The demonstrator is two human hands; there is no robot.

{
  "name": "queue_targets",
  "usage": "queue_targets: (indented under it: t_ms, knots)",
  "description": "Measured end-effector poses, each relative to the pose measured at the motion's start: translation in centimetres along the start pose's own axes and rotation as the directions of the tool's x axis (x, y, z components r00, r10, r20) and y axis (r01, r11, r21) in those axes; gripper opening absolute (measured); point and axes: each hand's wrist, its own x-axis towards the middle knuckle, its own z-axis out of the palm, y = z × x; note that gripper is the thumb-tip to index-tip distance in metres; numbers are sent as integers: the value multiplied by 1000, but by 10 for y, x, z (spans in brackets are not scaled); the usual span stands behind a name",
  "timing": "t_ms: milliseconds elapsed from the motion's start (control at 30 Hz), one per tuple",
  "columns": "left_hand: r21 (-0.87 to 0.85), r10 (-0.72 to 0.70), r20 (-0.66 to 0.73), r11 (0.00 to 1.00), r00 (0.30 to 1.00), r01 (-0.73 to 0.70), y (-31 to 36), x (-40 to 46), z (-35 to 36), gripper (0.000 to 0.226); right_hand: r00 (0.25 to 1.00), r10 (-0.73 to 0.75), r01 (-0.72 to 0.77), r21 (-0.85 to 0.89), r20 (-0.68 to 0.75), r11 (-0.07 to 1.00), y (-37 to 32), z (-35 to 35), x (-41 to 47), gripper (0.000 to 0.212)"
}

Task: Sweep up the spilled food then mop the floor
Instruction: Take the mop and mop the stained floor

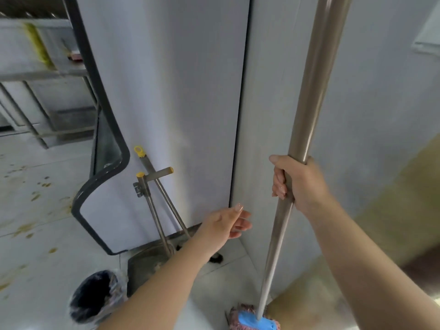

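Right hand clenched round smooth metal mop pole, fluffy pink-and-blue head down on tiled floor. Left hand released, fingers loose, near steel-handled broom and dustpan leaning in wall corner.

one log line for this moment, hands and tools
right hand: grips mop handle | left hand: open, holds nothing | broom and dustpan: leaning on wall | floor: stained
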Motion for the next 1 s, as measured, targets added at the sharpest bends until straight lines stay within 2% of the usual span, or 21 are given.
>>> queue_targets:
  t_ms: [100, 200, 300, 400, 500, 633, 767, 933, 1000]
  knots:
    - [46, -2, -3, 999, 1000, 2, -16, -34, 27, 32, 993, -5, 2, 27, 122, 1000, -3, 4, -28, 41]
    - [50, -13, -35, 999, 999, 15, -23, -66, 33, 49, 978, -7, -3, 50, 208, 999, -9, 22, -50, 42]
    - [-41, -23, -140, 999, 990, 17, -22, -94, 18, 53, 946, -29, 9, 62, 322, 998, -17, 51, -70, 44]
    - [-111, -63, -303, 993, 951, 31, -25, -129, -3, 50, 893, -71, 26, 106, 445, 994, -27, 88, -94, 42]
    - [-71, -96, -370, 995, 924, 75, -30, -161, -21, 55, 844, -101, 14, 167, 526, 986, -34, 126, -117, 46]
    - [-73, -114, -523, 993, 845, 89, -35, -217, -64, 45, 748, -173, 19, 240, 641, 971, -40, 194, -159, 46]
    - [-69, -71, -662, 997, 746, 34, -44, -292, -115, 49, 645, -252, 5, 327, 721, 945, -37, 269, -211, 46]
    - [-60, -97, -790, 995, 605, 81, -68, -379, -200, 80, 629, -283, -36, 391, 725, 920, -41, 372, -276, 45]
    - [-49, -91, -817, 995, 570, 88, -76, -410, -232, 74, 637, -282, -54, 407, 717, 912, -39, 411, -294, 44]
